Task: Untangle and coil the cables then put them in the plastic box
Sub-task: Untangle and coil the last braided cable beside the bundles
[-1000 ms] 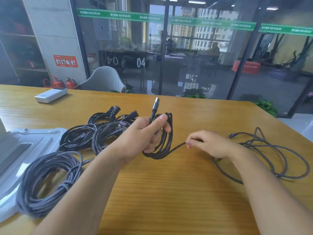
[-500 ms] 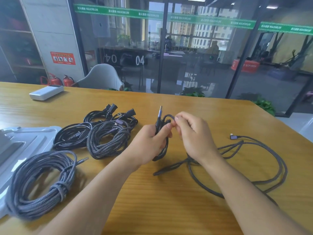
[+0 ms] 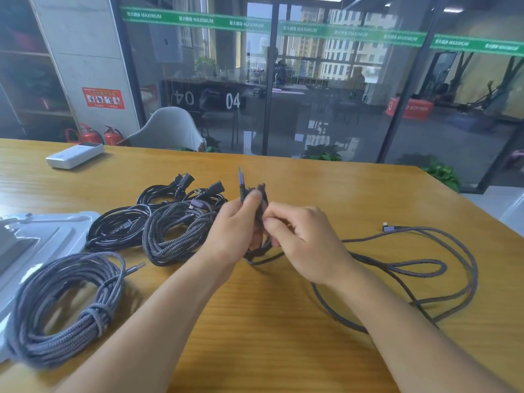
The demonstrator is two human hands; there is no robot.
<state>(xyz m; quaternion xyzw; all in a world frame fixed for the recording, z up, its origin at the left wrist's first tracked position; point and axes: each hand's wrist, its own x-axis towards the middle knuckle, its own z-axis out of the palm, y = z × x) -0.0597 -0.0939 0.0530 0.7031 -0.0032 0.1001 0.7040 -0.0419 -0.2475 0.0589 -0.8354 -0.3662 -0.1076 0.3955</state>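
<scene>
The left hand (image 3: 236,226) keeps its grip clenched round the small coil of braided cable (image 3: 256,214), held above the counter (image 3: 326,188) with one plug standing up past the thumb. The right hand (image 3: 304,239), which a second ago pinched the strand out to the right and half a second ago had come in to the top of the coil, now sits slightly lower against the coil, its grip pinching the cable beside the left fingers. The loose tail (image 3: 425,268) lies in wider loops on the counter to the right than before. Three coiled cables (image 3: 175,234) stay at left, beside the plastic box (image 3: 42,239).
</scene>
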